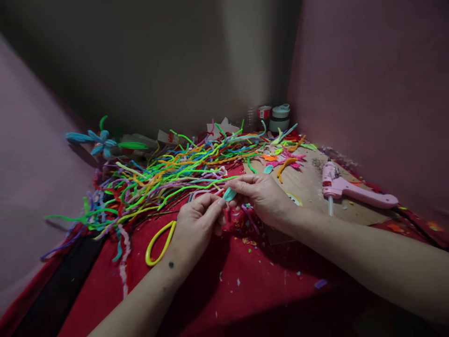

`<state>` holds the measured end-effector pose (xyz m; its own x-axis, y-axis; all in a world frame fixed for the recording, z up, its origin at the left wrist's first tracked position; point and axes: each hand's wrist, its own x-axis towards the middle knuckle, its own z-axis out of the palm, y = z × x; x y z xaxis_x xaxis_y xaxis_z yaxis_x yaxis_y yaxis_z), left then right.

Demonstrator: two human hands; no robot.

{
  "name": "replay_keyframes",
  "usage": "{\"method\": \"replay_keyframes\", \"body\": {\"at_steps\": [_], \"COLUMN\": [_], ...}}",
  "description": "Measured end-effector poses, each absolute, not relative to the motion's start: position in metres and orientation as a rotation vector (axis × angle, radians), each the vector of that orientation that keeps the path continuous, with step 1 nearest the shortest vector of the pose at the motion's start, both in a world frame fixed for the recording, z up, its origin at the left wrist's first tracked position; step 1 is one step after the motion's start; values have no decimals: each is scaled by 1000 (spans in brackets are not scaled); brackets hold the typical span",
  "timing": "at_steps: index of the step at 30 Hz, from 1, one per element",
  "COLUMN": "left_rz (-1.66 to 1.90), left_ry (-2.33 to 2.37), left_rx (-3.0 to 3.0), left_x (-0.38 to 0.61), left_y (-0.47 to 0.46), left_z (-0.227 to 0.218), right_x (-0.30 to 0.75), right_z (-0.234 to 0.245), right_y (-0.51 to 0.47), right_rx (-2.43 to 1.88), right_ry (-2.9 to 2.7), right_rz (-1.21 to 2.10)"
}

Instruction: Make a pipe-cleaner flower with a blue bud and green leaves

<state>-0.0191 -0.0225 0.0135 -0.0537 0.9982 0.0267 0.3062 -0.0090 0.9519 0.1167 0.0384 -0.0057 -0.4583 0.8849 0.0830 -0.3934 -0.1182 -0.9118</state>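
Observation:
Both hands meet over the red cloth around a small teal petal-shaped piece of pipe cleaner (229,194). My left hand (201,215) pinches its lower end between thumb and fingertips. From the right, my right hand (256,192) grips the upper end, fingers closed. Parts of the piece are hidden by the fingers. A yellow loop (160,243), perhaps a tool handle, lies beside my left wrist. Just beyond my right hand, a similar teal petal (268,169) rests on a brown board (308,178).
A big tangle of coloured pipe cleaners (168,173) spreads behind the hands. On the board's right lies a pink glue gun (358,189), its cord trailing right. A blue pipe-cleaner flower (103,144) is at far left. A lidded cup (279,118) stands at the back. Scraps dot the red cloth (259,290).

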Motion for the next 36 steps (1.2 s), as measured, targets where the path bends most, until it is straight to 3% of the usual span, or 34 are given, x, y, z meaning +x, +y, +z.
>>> {"method": "replay_keyframes", "body": {"at_steps": [12, 18, 36], "left_rz": [1072, 1099, 927], "left_ry": [1494, 1512, 1568], "left_rx": [1463, 1495, 1457], "left_x": [-25, -24, -23], "left_y": [-17, -17, -18], "left_z": [14, 13, 15], "right_x": [118, 117, 120], "right_z": [-5, -8, -1], "right_y": [43, 40, 36], "right_rx": [-701, -705, -757], "right_ry": [-1188, -1276, -1360], "right_rz": [1586, 1730, 1472]}}
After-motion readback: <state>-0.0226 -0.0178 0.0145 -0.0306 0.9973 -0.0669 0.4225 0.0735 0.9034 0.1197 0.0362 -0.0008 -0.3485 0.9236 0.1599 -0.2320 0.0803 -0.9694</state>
